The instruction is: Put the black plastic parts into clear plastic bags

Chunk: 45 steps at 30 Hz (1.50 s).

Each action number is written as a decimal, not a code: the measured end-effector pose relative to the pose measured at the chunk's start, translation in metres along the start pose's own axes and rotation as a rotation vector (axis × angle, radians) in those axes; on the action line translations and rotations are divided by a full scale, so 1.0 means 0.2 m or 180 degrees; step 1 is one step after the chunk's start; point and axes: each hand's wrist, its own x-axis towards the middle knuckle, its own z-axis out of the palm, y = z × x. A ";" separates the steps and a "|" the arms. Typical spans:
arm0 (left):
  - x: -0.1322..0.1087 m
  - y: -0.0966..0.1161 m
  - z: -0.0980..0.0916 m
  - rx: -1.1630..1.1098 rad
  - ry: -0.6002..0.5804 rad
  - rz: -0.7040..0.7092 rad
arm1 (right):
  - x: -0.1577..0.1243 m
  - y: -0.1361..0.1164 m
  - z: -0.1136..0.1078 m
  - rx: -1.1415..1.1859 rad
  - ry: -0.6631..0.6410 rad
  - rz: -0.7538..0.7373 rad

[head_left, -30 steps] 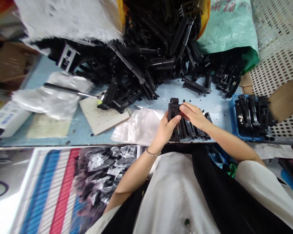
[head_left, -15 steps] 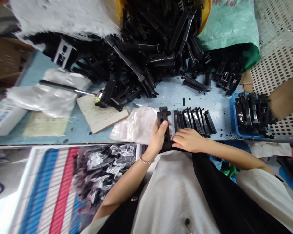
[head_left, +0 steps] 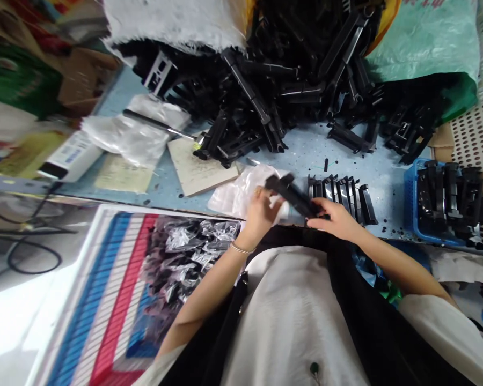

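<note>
Both my hands hold one long black plastic part (head_left: 293, 196) just above the near table edge. My left hand (head_left: 261, 213) grips its left end, my right hand (head_left: 335, 219) its right end, and the part lies tilted, left end higher. Right behind my right hand, a row of several similar black parts (head_left: 346, 192) stands side by side on the light blue table (head_left: 306, 153). A crumpled clear plastic bag (head_left: 241, 193) lies under my left hand.
A big heap of black parts (head_left: 282, 80) spills from sacks at the back. A blue tray (head_left: 416, 217) with more parts sits at right. A board (head_left: 199, 169), plastic wrap with a rod (head_left: 145, 131) and a box lie left. Bagged parts (head_left: 185, 257) fill a sack below the table.
The camera view shifted right. My left hand swung the black part from upright to tilted across, and my right hand moved up from the table edge to grip its right end.
</note>
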 end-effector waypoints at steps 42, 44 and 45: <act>0.14 -0.01 -0.28 0.0658 -0.0323 0.0410 | 0.36 0.06 0.27 0.3744 0.0540 0.0874; 0.15 -0.03 -0.25 -0.0055 -0.0409 0.0027 | 0.33 0.05 0.25 0.3660 0.0516 0.0777; 0.15 -0.03 -0.23 -0.0275 -0.0386 -0.0085 | 0.33 0.04 0.25 0.3636 0.0535 0.0758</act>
